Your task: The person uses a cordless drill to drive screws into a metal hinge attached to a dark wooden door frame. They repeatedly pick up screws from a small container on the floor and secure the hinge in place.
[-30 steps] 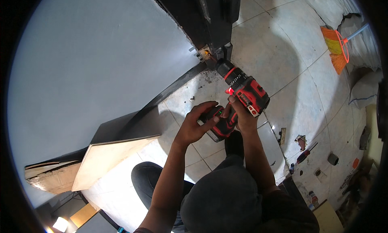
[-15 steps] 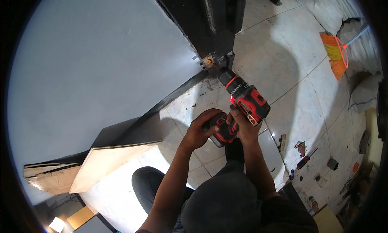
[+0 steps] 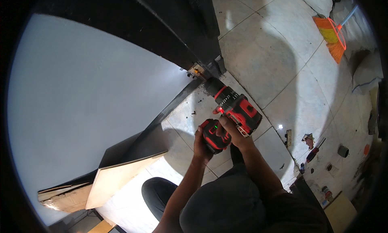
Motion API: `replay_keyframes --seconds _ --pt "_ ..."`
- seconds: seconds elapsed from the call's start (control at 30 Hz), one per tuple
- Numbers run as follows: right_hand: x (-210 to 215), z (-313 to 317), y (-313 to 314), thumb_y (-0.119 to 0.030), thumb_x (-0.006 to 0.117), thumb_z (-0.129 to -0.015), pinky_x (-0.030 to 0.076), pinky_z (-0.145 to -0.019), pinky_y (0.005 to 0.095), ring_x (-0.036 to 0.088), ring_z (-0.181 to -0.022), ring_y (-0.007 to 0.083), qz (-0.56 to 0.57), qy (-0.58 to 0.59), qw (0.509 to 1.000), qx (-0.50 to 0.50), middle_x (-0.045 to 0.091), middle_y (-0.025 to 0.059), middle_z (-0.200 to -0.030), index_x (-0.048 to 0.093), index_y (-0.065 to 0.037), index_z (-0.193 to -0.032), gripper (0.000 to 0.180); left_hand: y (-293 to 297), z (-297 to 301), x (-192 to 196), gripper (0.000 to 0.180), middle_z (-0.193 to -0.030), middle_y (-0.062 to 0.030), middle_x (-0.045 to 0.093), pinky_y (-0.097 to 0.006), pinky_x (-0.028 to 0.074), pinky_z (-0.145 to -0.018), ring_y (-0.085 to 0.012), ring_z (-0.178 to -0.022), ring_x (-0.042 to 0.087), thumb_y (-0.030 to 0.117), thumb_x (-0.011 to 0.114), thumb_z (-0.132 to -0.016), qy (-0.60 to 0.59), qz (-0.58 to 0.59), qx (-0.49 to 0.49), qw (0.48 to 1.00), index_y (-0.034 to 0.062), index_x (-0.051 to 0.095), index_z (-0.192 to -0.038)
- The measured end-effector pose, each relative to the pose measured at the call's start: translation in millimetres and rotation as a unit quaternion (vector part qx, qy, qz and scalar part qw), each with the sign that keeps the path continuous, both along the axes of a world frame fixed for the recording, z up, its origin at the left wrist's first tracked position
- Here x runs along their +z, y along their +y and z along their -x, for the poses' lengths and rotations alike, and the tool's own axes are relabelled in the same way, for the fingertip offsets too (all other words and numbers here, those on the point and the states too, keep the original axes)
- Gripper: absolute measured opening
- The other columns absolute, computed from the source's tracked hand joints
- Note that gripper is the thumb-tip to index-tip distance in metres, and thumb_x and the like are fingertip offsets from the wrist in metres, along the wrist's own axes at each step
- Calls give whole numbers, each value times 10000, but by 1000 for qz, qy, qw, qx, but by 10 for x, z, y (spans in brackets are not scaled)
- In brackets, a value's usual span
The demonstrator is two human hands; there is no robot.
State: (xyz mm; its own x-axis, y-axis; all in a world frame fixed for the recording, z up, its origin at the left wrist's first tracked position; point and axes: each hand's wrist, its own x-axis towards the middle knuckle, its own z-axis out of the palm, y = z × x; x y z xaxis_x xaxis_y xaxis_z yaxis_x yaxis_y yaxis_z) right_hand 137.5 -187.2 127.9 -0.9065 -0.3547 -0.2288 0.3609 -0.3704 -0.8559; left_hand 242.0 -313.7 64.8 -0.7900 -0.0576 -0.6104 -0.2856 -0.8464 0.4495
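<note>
A red and black cordless drill point(image 3: 247, 113) is held in both my hands, its chuck turned up and left. My right hand point(image 3: 237, 136) wraps round the handle near the trigger. At the battery base point(image 3: 216, 136), where a small green light glows, my left hand point(image 3: 201, 146) grips the side. The chuck reaches a small brass-coloured metal piece point(image 3: 196, 70) at the foot of a dark upright frame point(image 3: 173, 34). I cannot make out whether the bit tip is inside it.
A pale blue-grey panel point(image 3: 97, 103) fills the left, with a light wooden board point(image 3: 121, 172) below it. On the tiled floor point(image 3: 279, 71) to the right lie a screwdriver point(image 3: 313, 154), a dark round cup-like piece point(image 3: 343, 151) and metal scraps. An orange and yellow broom point(image 3: 331, 39) stands by white sacks.
The view has turned, so the dark frame leans further left. My left hand has slid from the top of the battery to its side. The drill still points at the metal piece.
</note>
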Motion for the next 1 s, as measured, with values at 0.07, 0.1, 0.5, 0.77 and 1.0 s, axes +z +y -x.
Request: replay_keyframes --seconds 0.07,0.1,0.5,0.77,1.0 --pt "13 32 39 -144 657 -951 468 -503 238 594 -552 75 -29 7 999 23 611 6 -684 641 -19 -997 133 67 24 10 796 -1249 -155 608 -431 593 -834 -307 -1051 670 709 367 -948 29 0 -25 999 84 425 -1438" --pt "14 52 60 -137 610 -967 458 -507 245 573 -542 81 -40 20 998 39 586 8 -652 631 -8 -1029 145 109 29 18 752 -1158 -131 637 -440 593 -794 -299 -1031 667 673 362 -952 19 -1 -11 1000 80 452 -1405" --pt "-84 86 142 -105 588 -975 405 -456 240 517 -511 58 -63 123 988 64 565 1 -623 605 -34 -976 74 250 133 99 713 -959 -131 635 -387 566 -677 -273 -836 662 668 364 -942 -25 23 41 999 37 532 -1229" --pt "-246 -56 186 -198 753 -811 449 -693 360 626 -797 157 -199 194 954 112 649 -22 -914 711 -189 -1070 263 268 187 65 701 -904 -125 637 -377 568 -693 -253 -809 660 669 386 -943 -27 13 50 998 31 549 -1185" --pt "-320 -79 103 -264 816 -766 426 -838 443 651 -943 219 -243 331 911 26 687 -28 -1059 748 -295 -1146 386 157 96 -109 732 -1296 -189 608 -449 525 -978 -323 -1143 633 621 440 -953 -28 -2 53 998 29 495 -1379"
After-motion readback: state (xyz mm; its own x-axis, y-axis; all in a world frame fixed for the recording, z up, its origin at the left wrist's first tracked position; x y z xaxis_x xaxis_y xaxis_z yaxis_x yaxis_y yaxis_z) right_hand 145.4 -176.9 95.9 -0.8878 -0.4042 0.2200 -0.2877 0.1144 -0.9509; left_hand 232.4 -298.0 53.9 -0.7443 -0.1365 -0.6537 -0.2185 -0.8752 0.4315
